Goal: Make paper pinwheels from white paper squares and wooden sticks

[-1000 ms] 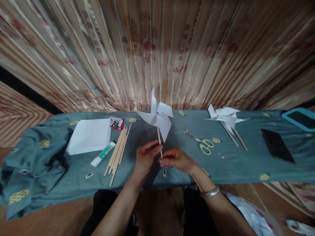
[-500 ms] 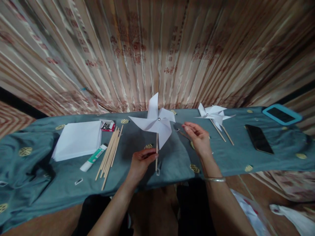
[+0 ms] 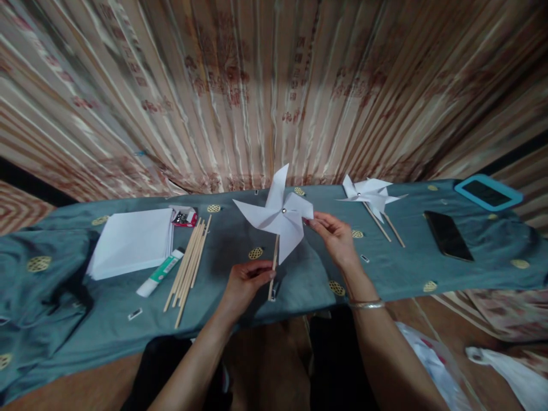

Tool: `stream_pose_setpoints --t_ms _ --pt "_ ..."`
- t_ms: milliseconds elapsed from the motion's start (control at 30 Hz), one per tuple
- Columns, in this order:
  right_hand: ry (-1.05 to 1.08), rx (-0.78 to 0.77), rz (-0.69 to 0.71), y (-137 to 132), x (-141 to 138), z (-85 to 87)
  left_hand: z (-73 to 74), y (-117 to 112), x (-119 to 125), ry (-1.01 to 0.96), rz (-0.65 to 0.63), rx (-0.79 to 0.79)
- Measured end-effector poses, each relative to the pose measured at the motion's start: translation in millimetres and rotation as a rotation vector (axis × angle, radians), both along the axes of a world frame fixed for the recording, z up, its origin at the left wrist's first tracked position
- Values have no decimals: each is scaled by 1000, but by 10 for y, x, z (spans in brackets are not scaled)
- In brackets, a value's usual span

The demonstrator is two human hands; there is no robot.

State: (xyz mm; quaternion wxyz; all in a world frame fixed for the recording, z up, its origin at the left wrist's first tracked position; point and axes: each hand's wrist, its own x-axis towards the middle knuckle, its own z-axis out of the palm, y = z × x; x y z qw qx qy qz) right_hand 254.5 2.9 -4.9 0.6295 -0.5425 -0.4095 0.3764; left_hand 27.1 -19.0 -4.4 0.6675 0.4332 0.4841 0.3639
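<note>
A white paper pinwheel [image 3: 291, 224] on a wooden stick [image 3: 274, 257] stands tilted slightly right in front of me, a silver pin at its centre. My left hand [image 3: 250, 279] pinches the stick below the blades between thumb and fingers. At the right-hand blade, my right hand [image 3: 334, 234] has its thumb and fingertips closed at the paper's edge; the exact contact is partly hidden. A silver bangle is on the right wrist.
To the left lie a stack of white paper [image 3: 132, 242], an open box of pins [image 3: 185, 217], a glue stick [image 3: 160, 274] and several wooden sticks [image 3: 188, 265]. Rightward are finished pinwheels [image 3: 372, 194], a black phone [image 3: 448, 235] and a blue-framed tablet [image 3: 488, 192]. A curtain [image 3: 265, 103] hangs behind.
My right hand has moved left, from apart to the blade's edge. The pinwheel has shifted a little right and leans more, its blades slightly turned. My left hand keeps its hold on the stick.
</note>
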Motion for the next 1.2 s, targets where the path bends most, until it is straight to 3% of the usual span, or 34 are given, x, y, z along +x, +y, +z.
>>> stream_pose_setpoints --t_ms 433,567,733,800,867,1000,1067,1133,1200 --pt "-19 -173 179 -125 -231 128 -27 19 -25 -14 71 60" --pt "-50 -181 345 -162 -311 162 -25 19 -28 1 81 95" --pt "-43 -249 670 -221 -309 227 -8 29 -31 4 72 117" --pt "-28 -282 705 -234 -240 248 -11 33 -37 21 75 115" --pt "-6 -269 599 -224 -145 257 -19 33 -45 43 76 117" --pt "105 -76 77 -140 37 249 -32 12 -60 54 36 111" --pt "128 -1 -85 -105 90 248 -30 -1 -63 45 15 95" --pt "107 -2 -88 -100 104 251 -27 -7 -61 41 6 82" --pt "80 -54 18 -120 77 255 -24 -5 -55 42 11 76"
